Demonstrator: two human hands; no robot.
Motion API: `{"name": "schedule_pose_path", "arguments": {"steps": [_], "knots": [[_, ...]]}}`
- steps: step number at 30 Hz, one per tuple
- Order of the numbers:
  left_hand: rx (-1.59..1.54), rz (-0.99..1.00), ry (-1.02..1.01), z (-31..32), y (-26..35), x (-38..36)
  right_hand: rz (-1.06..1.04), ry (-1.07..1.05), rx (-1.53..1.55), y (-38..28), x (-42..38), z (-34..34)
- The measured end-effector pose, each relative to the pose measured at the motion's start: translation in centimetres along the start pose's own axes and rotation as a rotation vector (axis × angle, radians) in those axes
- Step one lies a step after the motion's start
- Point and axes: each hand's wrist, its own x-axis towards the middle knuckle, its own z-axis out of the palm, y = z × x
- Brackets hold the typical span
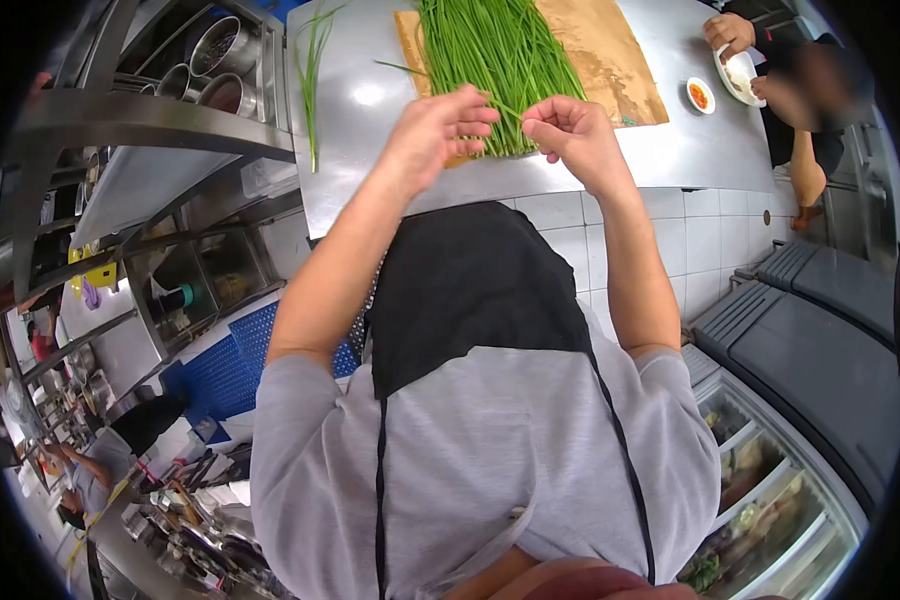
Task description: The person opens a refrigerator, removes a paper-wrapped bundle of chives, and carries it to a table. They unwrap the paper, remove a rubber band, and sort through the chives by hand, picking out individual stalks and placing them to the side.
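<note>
Long green garlic chives [500, 50] lie in a thick heap on a brown sheet of cardboard or paper [610, 50] on the steel table. My left hand [442, 135] is over the near left part of the heap, its thumb and index finger at one end of a single chive stalk [505, 107] while the other fingers are loosely curled. Thumb and fingers of my right hand [576, 140] pinch the stalk's other end. Left of the heap, a few separate chives [313, 95] rest on bare metal.
The steel table [355, 180] has its near edge just before my apron [480, 290]. At the right, another person's hands hold a white bowl [740, 78] near a small dish of red-orange food [700, 96]. Metal pots [220, 48] stand on a left-hand rack. Grey lidded units [820, 340] are at right.
</note>
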Motion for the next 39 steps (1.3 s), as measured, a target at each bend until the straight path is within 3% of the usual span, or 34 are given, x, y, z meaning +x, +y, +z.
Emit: {"name": "schedule_pose_path", "arguments": {"steps": [6, 12, 15, 18, 21, 24, 28, 31, 34, 37, 39], "knots": [[0.091, 0.064, 0.055, 0.7, -1.4, 0.3, -0.090, 0.013, -0.223, 0.6, -0.1, 1.0], [-0.027, 0.073, 0.068, 0.6, -2.1, 0.1, -0.010, 0.038, -0.271, 1.3, 0.4, 1.8], [-0.038, 0.077, 0.045, 0.6, -2.2, -0.1, -0.121, 0.092, -0.182, 1.8, 0.5, 2.5], [-0.073, 0.061, 0.028, 0.5, -2.5, -0.1, -0.256, 0.079, -0.331, 1.7, 0.6, 2.4], [-0.148, 0.040, 0.039, -0.1, -2.3, -0.3, -0.161, 0.034, -0.480, 0.4, 0.1, 2.2], [-0.071, 0.045, 0.043, 0.0, -2.2, 0.1, -0.107, 0.052, -0.314, 1.1, 0.3, 1.3], [0.082, 0.132, 0.077, -0.8, -1.7, -0.4, -0.219, 0.309, -0.118, 1.3, 3.4, -3.0], [0.172, 0.211, 0.133, -2.0, -1.9, -0.2, -0.168, 0.507, -0.149, 2.8, 7.1, -7.8], [0.323, 0.278, 0.230, -4.3, -3.1, 0.0, 0.186, 0.565, -0.980, 5.5, 8.2, -11.2], [0.509, 0.347, 0.351, -7.1, -4.7, -0.3, 0.284, 0.418, -1.124, 6.6, 7.0, -11.7], [0.571, 0.410, 0.396, -8.8, -6.2, -0.3, 0.172, 0.446, -1.185, 6.2, 6.2, -10.8]]}}
